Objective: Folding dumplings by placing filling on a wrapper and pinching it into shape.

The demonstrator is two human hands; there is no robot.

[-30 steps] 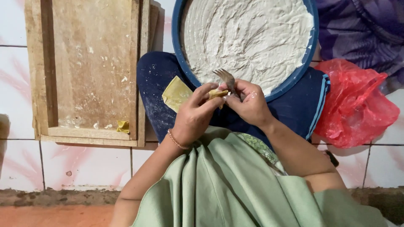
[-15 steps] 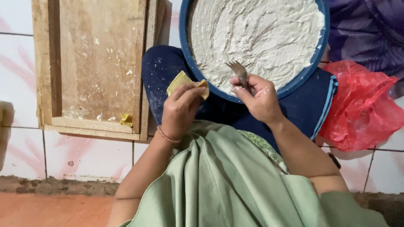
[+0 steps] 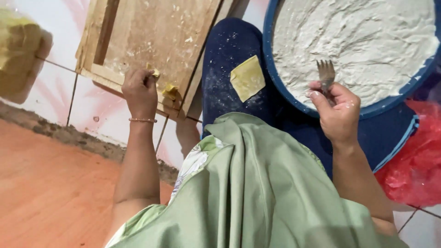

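Dough pieces are what our hands work with, and we meet them from the lap outward. Nearest us lies our green garment (image 3: 257,193), draped over the lap. Past it, on the dark blue cloth (image 3: 225,69) over our knee, a flat yellow dough square (image 3: 247,77) lies free, touched by neither hand. To its right our right hand (image 3: 337,110) is closed around the handle of a fork (image 3: 326,73), tines pointing away, over the near rim of the blue basin (image 3: 294,98). White flour (image 3: 358,41) fills the basin. A red plastic bag (image 3: 413,170) sits at the far right on the tiled floor (image 3: 96,110).

On the other side our left hand (image 3: 140,89) reaches to the near edge of the wooden tray (image 3: 151,36), fingers pressed together on a small folded dough piece (image 3: 153,72). Another folded piece (image 3: 170,90) rests just beside the hand on the tray's rim. At the far left we make out a blurred yellowish object (image 3: 18,55); what it is we cannot tell.
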